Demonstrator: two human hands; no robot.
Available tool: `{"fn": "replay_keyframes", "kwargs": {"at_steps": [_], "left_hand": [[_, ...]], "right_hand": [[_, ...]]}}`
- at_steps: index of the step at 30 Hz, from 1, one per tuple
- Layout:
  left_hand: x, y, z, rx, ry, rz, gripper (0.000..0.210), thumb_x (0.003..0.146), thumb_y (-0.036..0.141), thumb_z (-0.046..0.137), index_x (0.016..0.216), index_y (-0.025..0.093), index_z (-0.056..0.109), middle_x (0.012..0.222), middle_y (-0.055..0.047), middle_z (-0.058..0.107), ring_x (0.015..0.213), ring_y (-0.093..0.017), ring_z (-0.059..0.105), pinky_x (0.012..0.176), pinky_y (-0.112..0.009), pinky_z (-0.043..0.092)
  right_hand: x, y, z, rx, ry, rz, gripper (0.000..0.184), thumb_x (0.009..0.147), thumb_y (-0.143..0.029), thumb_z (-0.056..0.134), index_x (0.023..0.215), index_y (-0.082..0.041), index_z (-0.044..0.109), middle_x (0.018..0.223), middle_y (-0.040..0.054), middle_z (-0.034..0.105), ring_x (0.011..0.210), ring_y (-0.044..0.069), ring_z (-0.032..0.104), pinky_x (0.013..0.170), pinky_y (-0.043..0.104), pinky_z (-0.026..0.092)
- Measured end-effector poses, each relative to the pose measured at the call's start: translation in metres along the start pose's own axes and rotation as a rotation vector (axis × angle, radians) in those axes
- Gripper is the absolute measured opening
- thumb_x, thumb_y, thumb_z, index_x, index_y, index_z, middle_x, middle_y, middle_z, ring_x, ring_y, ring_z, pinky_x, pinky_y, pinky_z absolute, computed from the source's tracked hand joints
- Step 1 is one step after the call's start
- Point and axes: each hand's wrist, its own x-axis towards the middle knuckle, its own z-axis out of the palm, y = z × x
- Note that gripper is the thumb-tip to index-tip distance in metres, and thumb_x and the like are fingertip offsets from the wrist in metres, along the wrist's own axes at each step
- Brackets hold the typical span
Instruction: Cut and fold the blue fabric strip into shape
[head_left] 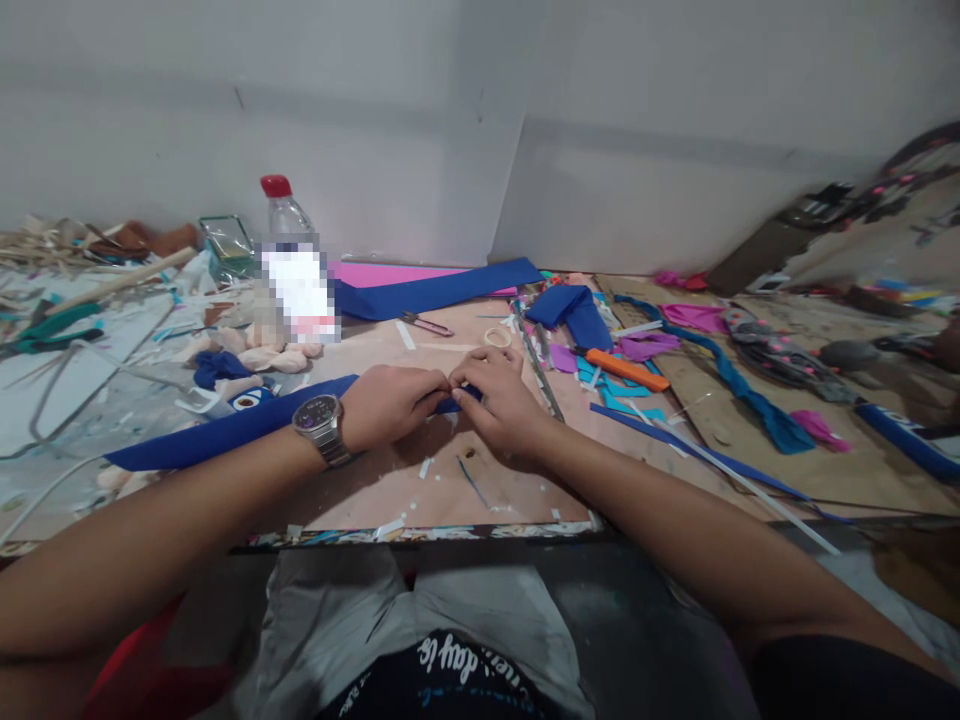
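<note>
A long blue fabric strip (225,434) runs from the left of the table, behind my watch-wearing left wrist, to my hands. My left hand (388,406) has its thumb and fingers pinched on the strip's end. Right beside it, my right hand (496,398) also grips that end, fingers curled over and thumbs close together. Only a small piece of blue shows between the fingertips; the fold there is mostly hidden. Beyond my right hand lies a roll of tape (496,338), and behind it are small scissors or snips (427,325).
A red-capped bottle (281,205) stands at the back left beside a blurred bright patch. Another blue strip (450,290) lies along the back. To the right are an orange cutter (626,370), a folded blue piece (574,312) and coloured scraps. Green-handled pliers (64,325) lie far left.
</note>
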Motion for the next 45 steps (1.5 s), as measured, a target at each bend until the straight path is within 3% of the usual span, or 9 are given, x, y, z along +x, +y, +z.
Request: {"fn": "replay_keyframes", "kwargs": {"at_steps": [11, 16, 31, 37, 45], "left_hand": [[0.001, -0.004, -0.003, -0.139, 0.035, -0.049, 0.030, 0.105, 0.041, 0.050, 0.103, 0.023, 0.073, 0.087, -0.003, 0.078, 0.077, -0.020, 0.067, 0.070, -0.030, 0.037], [0.002, -0.005, -0.006, -0.157, 0.037, -0.062, 0.028, 0.101, 0.035, 0.050, 0.096, 0.020, 0.072, 0.083, -0.005, 0.075, 0.074, -0.020, 0.065, 0.072, -0.032, 0.039], [0.003, -0.019, -0.008, 0.135, 0.018, -0.231, 0.026, 0.091, 0.029, 0.048, 0.094, 0.021, 0.072, 0.086, -0.010, 0.077, 0.077, -0.028, 0.067, 0.062, -0.035, 0.032], [0.001, -0.012, -0.011, -0.039, -0.102, 0.023, 0.028, 0.095, 0.031, 0.047, 0.097, 0.020, 0.073, 0.082, -0.007, 0.076, 0.074, -0.023, 0.065, 0.067, -0.033, 0.037], [0.002, -0.007, -0.014, -0.330, -0.120, -0.005, 0.022, 0.091, 0.027, 0.052, 0.085, 0.017, 0.070, 0.074, -0.001, 0.071, 0.064, -0.015, 0.057, 0.064, -0.028, 0.037]], "right_hand": [[0.004, 0.004, -0.001, -0.023, -0.047, 0.003, 0.009, 0.101, -0.022, 0.057, 0.097, -0.021, 0.065, 0.106, 0.0076, 0.076, 0.115, 0.029, 0.053, 0.099, 0.049, 0.024], [0.004, 0.005, -0.001, -0.046, -0.029, 0.010, 0.008, 0.100, -0.023, 0.056, 0.096, -0.021, 0.064, 0.105, 0.0081, 0.075, 0.111, 0.029, 0.054, 0.098, 0.048, 0.025], [0.004, 0.011, 0.002, -0.034, -0.003, 0.022, 0.008, 0.096, -0.024, 0.058, 0.092, -0.020, 0.065, 0.100, 0.0082, 0.075, 0.103, 0.027, 0.057, 0.096, 0.047, 0.028], [0.002, 0.011, 0.004, -0.017, -0.033, -0.015, 0.007, 0.094, -0.024, 0.061, 0.093, -0.021, 0.066, 0.099, 0.0080, 0.076, 0.104, 0.028, 0.058, 0.097, 0.047, 0.029], [0.001, 0.012, 0.003, 0.013, -0.040, -0.058, 0.008, 0.095, -0.026, 0.061, 0.095, -0.021, 0.067, 0.099, 0.0080, 0.076, 0.105, 0.028, 0.060, 0.100, 0.049, 0.030]]}}
